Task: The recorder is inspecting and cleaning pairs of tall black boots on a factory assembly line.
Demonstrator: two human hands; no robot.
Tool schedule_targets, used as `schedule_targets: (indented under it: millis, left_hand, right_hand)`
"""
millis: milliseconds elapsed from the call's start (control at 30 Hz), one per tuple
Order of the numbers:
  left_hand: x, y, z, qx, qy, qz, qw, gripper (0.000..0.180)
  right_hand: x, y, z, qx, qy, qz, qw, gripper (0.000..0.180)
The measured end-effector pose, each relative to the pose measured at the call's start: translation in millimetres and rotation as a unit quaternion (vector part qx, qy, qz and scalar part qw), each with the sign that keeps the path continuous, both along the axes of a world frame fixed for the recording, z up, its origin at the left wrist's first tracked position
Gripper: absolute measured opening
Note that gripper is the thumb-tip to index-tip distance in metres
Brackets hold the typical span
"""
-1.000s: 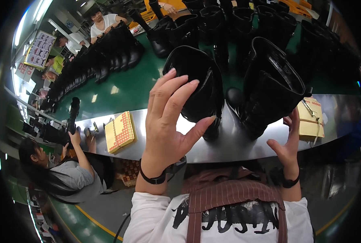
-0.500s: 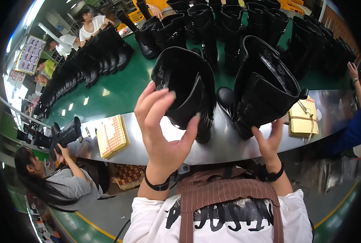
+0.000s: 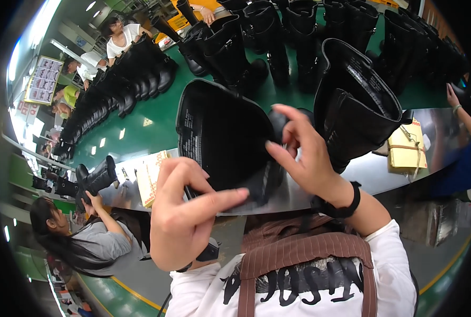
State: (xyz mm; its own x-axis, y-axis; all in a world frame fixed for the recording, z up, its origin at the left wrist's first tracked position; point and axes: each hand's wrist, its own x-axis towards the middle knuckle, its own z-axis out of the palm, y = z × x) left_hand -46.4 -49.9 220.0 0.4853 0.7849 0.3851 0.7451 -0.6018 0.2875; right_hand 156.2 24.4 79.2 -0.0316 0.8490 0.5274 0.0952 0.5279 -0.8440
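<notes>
A tall black boot [image 3: 225,140] is at the front edge of the metal strip, its wide shaft opening tilted up toward me. My left hand [image 3: 185,214] has its fingers curled at the near left of that opening, with the index finger stretched across the front. At the right side of the same rim is my right hand [image 3: 312,158], thumb at the edge and fingers bent around beyond it. The boot's lower part is mostly hidden by its shaft and my hands. Just right of it stands a second black boot [image 3: 346,119], untouched.
The green table [image 3: 156,111] bears rows of black boots [image 3: 135,74] along the left and back. Yellow paper stacks lie left [image 3: 150,171] and right [image 3: 407,148] on the metal strip [image 3: 367,174]. At left, a person [image 3: 87,238] handles another boot; a co-worker's arm shows at right.
The left boot has tipped and come nearer, its opening now wider toward me. My right hand has left the right boot for the left one's rim. My left hand has moved down and curled.
</notes>
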Motion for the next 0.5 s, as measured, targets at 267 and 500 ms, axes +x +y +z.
schedule_targets:
  millis: [267, 500]
  left_hand:
    - [-22, -9, 1, 0.016, 0.008, -0.087, 0.996, 0.042]
    - [-34, -11, 0, 0.095, -0.027, -0.074, 0.992, 0.038]
  right_hand:
    - [-10, 24, 1, 0.03, -0.03, -0.015, 0.999, 0.017]
    - [-8, 14, 1, -0.065, 0.011, 0.054, 0.996, 0.025]
